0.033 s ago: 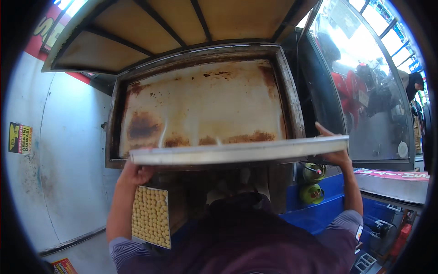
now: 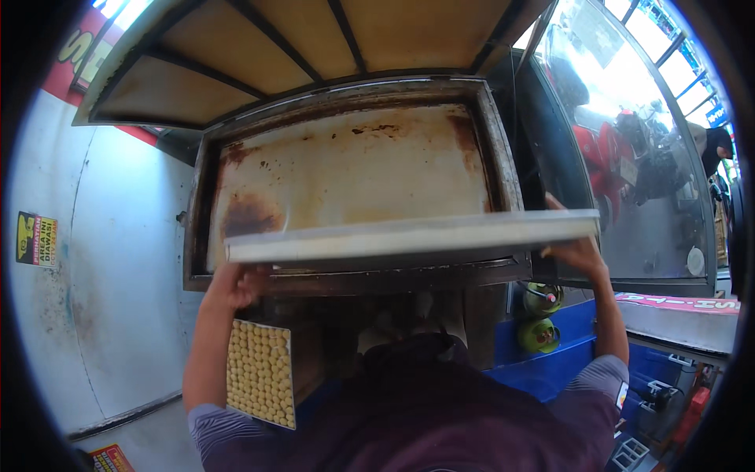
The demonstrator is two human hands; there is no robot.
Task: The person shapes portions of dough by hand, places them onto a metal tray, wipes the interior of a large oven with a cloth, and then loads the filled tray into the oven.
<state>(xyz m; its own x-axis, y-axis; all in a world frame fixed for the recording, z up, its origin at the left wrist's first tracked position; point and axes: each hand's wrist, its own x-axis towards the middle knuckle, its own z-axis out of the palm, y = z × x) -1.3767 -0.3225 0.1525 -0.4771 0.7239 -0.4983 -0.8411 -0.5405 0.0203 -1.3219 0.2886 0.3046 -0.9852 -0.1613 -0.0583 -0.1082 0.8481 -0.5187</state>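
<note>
I carry a large, pale metal tray (image 2: 409,238), seen nearly edge-on, across the near part of a rectangular box. My left hand (image 2: 238,285) holds its left end from below, fingers curled under the edge. At the other end my right hand (image 2: 578,253) grips the tray's right corner, the thumb side reaching up past the rim. What lies on the tray, if anything, is hidden. Beneath and beyond it the box shows a worn dark frame (image 2: 393,280) and a rust-stained pale metal floor (image 2: 354,169).
A raised lid (image 2: 417,39) with dark ribs stands behind the box. Below my left forearm is a tray of small round yellow dough balls (image 2: 261,370). Green gas cylinders (image 2: 539,335) stand at the right, near a glass panel (image 2: 653,157). A pale wall (image 2: 126,275) rises on the left.
The tray has moved up and away from me, further over the box, its right end rising more than its left. Both hands moved with it, and more of the box's near frame shows.
</note>
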